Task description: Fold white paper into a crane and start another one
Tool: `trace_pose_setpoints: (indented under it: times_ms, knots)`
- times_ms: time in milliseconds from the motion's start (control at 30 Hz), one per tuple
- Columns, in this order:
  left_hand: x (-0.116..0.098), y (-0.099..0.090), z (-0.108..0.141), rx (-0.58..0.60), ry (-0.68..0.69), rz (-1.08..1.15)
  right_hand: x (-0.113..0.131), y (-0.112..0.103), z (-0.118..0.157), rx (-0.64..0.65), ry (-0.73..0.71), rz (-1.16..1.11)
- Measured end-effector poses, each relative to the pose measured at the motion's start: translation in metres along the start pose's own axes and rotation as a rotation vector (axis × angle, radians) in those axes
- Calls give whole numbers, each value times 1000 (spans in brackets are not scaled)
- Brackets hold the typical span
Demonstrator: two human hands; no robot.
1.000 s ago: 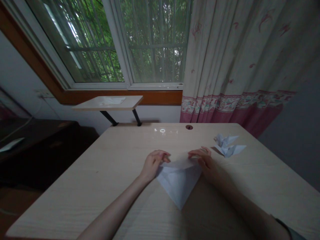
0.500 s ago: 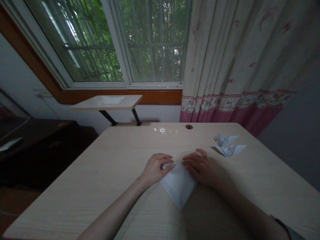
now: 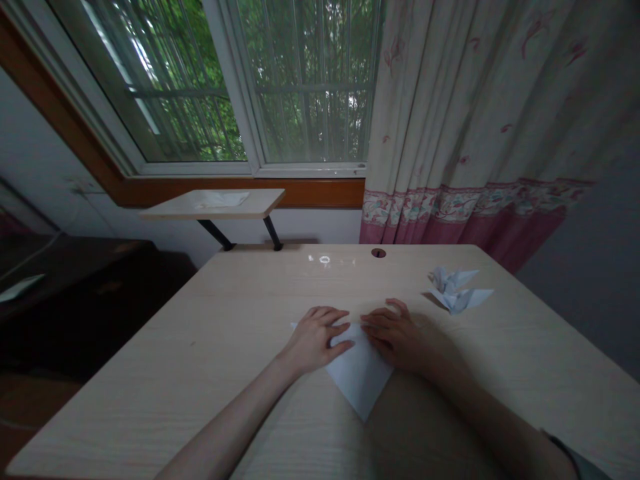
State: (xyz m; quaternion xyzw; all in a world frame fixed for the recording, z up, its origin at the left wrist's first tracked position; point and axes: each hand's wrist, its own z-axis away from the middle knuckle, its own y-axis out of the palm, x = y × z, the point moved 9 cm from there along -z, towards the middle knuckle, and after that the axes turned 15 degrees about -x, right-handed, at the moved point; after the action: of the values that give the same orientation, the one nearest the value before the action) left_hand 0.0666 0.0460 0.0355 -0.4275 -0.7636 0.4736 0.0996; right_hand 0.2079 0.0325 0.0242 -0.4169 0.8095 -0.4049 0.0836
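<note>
A sheet of white paper [image 3: 360,373], folded into a triangle, lies on the pale wood desk [image 3: 165,373] with its point towards me. My left hand [image 3: 315,340] rests flat on its left part, and my right hand [image 3: 390,337] presses on its right part. The fingertips of both hands nearly meet above the folded top edge. The paper under my palms is hidden. A folded paper crane [image 3: 457,291] lies to the right of my right hand, apart from it.
A small wooden shelf table [image 3: 213,204] on black legs stands behind the desk beneath a barred window [image 3: 300,87]. A floral curtain [image 3: 475,133] hangs at the right. Dark furniture [image 3: 75,287] stands beyond the desk's left edge. The desk's far edge has a round hole [image 3: 379,253].
The paper's top layer, raised a second ago, now lies flat. My hands have moved closer together and press down on the fold.
</note>
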Motion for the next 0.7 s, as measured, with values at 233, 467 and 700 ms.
trace_pose_setpoints:
  times_ms: [233, 467, 700]
  knots:
    - [2, 7, 2, 53, 18, -117, -8, 6, 2, -27, 18, 136]
    - [12, 36, 10, 59, -8, -162, -13, 14, 6, 81, 35, 316]
    - [19, 45, 12, 79, -93, -135, -12, 25, 10, 100, 43, 311]
